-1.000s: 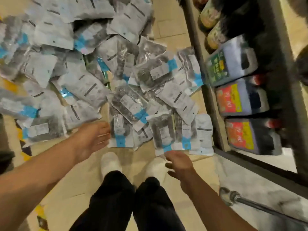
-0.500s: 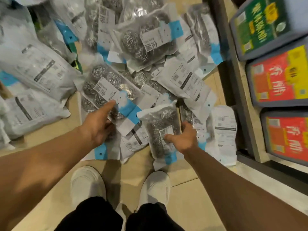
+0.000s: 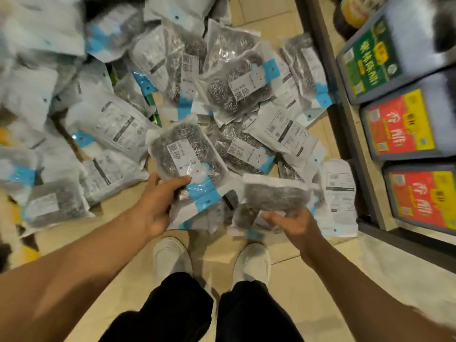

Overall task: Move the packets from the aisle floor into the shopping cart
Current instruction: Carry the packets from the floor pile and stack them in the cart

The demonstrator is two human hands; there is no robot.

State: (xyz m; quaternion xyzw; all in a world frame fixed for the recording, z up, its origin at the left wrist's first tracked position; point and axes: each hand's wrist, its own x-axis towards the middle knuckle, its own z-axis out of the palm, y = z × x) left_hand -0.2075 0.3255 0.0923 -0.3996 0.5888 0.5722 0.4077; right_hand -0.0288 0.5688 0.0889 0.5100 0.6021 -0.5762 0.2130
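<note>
The left hand [image 3: 158,201] grips a clear packet [image 3: 187,156] of steel scourers by its blue end; its long axis runs up-left, away from the person. The right hand [image 3: 293,223] pinches a second packet [image 3: 274,196], lying crosswise and seen nearly edge-on. Both are raised just above the pile [image 3: 118,124] on the floor [image 3: 283,272], beside the shelf [image 3: 345,134] edge.

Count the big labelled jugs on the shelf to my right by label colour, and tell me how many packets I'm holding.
Green-label jugs: 1
Red-label jugs: 2
Packets held: 2, one in the left hand, one in the right hand
Total: 5
</note>
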